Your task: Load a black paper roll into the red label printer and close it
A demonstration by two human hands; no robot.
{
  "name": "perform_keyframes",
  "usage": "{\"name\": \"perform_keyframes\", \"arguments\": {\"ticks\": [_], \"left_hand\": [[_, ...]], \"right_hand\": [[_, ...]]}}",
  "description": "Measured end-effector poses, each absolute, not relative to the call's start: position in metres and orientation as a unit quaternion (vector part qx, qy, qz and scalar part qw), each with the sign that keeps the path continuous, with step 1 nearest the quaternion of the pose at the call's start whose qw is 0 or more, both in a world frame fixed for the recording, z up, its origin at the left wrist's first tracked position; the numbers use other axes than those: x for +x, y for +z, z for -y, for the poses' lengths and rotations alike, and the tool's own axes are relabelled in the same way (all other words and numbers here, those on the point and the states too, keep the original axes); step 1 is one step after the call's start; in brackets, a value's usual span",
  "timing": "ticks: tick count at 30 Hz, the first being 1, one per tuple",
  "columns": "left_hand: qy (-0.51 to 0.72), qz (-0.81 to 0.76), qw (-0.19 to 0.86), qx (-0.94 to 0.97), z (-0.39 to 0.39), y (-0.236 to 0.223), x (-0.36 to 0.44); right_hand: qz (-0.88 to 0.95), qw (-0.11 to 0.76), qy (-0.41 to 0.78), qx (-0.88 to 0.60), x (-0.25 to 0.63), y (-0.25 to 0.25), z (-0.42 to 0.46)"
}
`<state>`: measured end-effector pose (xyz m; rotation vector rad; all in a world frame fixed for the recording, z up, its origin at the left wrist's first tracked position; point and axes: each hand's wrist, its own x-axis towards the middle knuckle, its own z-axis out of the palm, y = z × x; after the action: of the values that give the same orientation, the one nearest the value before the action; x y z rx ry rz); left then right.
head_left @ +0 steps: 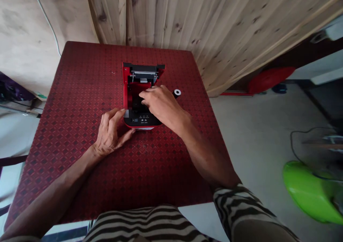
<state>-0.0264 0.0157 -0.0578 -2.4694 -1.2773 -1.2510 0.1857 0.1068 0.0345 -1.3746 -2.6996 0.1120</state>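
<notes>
printer [144, 120] on table [80, 95] | roll [177, 92] right of printer | wall [158, 15] behind

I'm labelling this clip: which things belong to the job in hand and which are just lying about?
In the job:
open red device
small white-ended roll beside it, probably

Lying about, seemingly:
green object, far right
red object, upper right

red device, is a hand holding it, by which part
The left hand holds the device by its near left corner; whether the right hand grips anything can't be told.
</notes>
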Motion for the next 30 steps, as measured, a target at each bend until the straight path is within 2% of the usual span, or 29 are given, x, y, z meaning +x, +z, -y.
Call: {"name": "perform_keyframes", "arguments": {"ticks": [6, 13, 18, 21, 26, 30], "left_hand": [[-0.394, 0.427, 0.009, -0.814, -0.014, -0.061, -0.028], [-0.393, 0.429, 0.002, -0.813, -0.015, -0.062, -0.030], [-0.405, 0.419, 0.016, -0.812, -0.016, -0.060, -0.029], [-0.408, 0.418, 0.009, -0.811, -0.016, -0.060, -0.029], [-0.419, 0.419, -0.004, -0.805, -0.017, -0.060, -0.029], [-0.417, 0.415, 0.011, -0.808, -0.019, -0.060, -0.030]], "right_hand": [[0.905, -0.020, -0.017, -0.425, 0.169, 0.034, -0.117], [0.917, -0.016, 0.024, -0.398, 0.174, 0.037, -0.123], [0.896, 0.006, 0.038, -0.442, 0.177, 0.049, -0.113], [0.882, 0.072, 0.062, -0.461, 0.185, 0.060, -0.104], [0.836, 0.279, 0.189, -0.434, 0.238, 0.070, -0.079], [0.722, 0.395, 0.273, -0.498, 0.299, 0.034, -0.056]]}}
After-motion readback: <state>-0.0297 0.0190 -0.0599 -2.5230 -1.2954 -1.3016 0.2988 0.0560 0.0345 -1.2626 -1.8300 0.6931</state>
